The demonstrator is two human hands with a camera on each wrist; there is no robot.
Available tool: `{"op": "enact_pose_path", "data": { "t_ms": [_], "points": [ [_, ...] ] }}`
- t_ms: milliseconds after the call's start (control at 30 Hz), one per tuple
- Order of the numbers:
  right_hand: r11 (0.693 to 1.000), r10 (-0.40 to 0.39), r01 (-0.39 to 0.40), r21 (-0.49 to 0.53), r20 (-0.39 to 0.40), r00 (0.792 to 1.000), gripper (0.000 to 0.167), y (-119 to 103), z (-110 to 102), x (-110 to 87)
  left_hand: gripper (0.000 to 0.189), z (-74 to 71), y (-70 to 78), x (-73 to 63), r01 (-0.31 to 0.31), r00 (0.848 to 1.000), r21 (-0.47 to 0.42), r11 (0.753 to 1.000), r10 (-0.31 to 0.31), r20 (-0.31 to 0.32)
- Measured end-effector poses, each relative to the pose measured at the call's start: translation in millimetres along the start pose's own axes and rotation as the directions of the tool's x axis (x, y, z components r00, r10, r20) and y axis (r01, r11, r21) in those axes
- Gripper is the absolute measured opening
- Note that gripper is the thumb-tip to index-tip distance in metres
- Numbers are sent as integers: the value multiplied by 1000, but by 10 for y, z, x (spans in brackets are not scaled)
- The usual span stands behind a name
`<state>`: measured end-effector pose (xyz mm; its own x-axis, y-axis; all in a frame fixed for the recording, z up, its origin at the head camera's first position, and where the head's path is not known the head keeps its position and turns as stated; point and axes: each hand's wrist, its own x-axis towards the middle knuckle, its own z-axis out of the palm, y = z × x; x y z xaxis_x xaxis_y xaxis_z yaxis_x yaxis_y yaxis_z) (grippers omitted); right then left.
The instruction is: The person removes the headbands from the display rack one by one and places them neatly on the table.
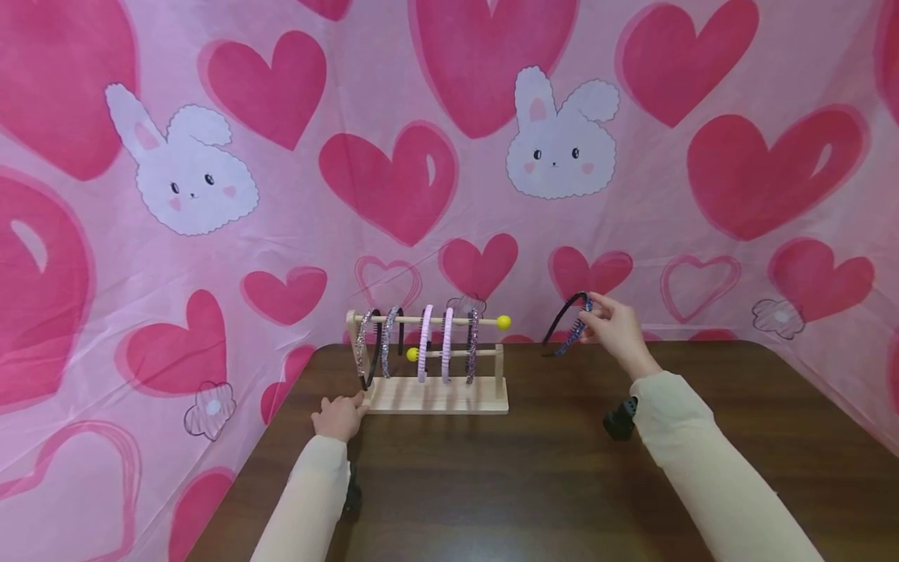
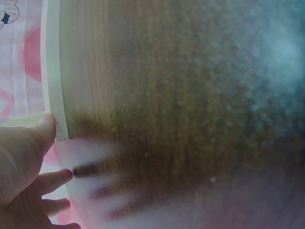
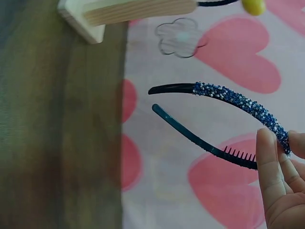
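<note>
My right hand (image 1: pixel 612 328) pinches a headband (image 3: pixel 238 102) between thumb and fingers, holding it up to the right of a wooden display stand (image 1: pixel 438 396). The headband is black, with blue and silver glitter along its curve and small comb teeth inside; its two ends point left toward the stand. My left hand (image 1: pixel 339 417) rests at the left end of the stand's base, thumb touching the base's edge (image 2: pixel 53 76) while the other fingers (image 2: pixel 57 181) spread by the tabletop. Several headbands hang on the rods: a glittery one (image 1: pixel 385 343), lilac ones (image 1: pixel 446 343) and a dark sparkly one (image 1: pixel 474 347).
Two rods end in yellow balls, an upper one (image 1: pixel 503 321) and a lower one (image 1: pixel 412 354). Beneath everything is a dark brown wooden table (image 1: pixel 534 484). A pink cloth (image 1: pixel 485 211) with hearts and rabbits hangs behind it. Black wrist devices (image 1: pixel 620 421) sit at both sleeves.
</note>
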<state>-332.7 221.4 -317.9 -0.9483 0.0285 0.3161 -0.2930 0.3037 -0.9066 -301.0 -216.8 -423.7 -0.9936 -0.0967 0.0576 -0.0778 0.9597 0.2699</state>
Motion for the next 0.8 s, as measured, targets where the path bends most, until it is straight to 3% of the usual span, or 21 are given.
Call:
{"op": "enact_pose_path", "data": {
  "t_ms": [267,800],
  "points": [
    [999,35,-35,12,-19,999,52,262,76,-22,42,20,-22,11,-3,1000,1,1000,3,7],
    [993,106,-107,-41,-19,994,45,554,155,-124,41,2,-33,8,-10,1000,12,1000,10,9]
  ]
}}
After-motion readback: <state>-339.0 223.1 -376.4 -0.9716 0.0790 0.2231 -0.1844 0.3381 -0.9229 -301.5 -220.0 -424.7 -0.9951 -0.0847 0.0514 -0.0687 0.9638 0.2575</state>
